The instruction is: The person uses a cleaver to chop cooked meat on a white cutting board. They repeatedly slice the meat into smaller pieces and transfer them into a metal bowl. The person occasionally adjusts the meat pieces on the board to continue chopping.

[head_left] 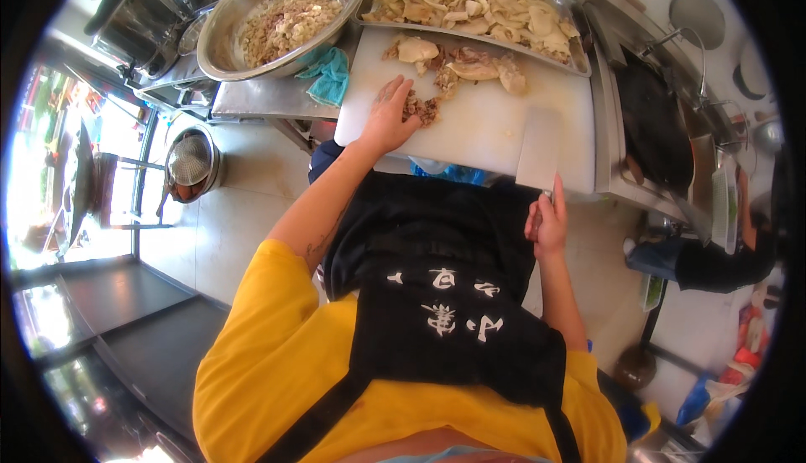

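Note:
A white cutting board [478, 131] lies across the counter in front of me. On its left part my left hand [389, 117] rests with fingers stretched out, against a small heap of chopped meat [421, 109]. My right hand [547, 219] is closed round the handle of a cleaver [539, 148], whose broad blade lies flat over the board's right side. Larger pieces of cooked meat [480, 70] lie along the board's far edge, with a pale piece [414, 50] to their left.
A big steel bowl [211, 47] of chopped meat stands left, beside a teal cloth [329, 77]. Behind the board is a metal tray [579, 60] heaped with cooked meat pieces. A black wok [655, 123] sits at the right. Another person [726, 253] works far right.

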`<state>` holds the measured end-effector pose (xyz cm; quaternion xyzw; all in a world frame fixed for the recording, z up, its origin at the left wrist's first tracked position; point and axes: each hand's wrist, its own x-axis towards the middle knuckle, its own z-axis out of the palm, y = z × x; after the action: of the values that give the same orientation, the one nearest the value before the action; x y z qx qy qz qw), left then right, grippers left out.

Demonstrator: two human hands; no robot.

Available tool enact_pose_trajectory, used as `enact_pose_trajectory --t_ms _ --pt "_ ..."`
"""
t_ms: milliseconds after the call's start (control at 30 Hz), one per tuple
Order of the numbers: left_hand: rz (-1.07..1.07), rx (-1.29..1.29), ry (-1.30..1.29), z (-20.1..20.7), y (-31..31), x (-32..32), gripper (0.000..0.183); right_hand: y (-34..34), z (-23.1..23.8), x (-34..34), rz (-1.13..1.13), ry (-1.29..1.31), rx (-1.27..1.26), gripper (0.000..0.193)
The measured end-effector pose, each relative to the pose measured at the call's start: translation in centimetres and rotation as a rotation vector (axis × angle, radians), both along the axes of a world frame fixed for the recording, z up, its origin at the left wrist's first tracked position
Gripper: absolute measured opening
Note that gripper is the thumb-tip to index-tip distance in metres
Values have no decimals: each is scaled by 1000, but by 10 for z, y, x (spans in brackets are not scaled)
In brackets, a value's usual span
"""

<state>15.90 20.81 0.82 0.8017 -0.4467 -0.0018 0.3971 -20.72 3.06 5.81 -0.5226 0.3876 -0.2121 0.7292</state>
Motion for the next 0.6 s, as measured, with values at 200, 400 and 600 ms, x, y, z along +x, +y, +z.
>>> enact_pose_trajectory --t_ms 200,400,600 --pt "-30 -30 -54 -7 -21 -15 56 45 -12 37 230 23 164 73" --pt "237 -172 -75 -11 -40 -44 46 91 -16 110 479 9 183 73" --pt "419 -456 47 21 -38 -19 36 89 18 145 617 -58 -47 73"
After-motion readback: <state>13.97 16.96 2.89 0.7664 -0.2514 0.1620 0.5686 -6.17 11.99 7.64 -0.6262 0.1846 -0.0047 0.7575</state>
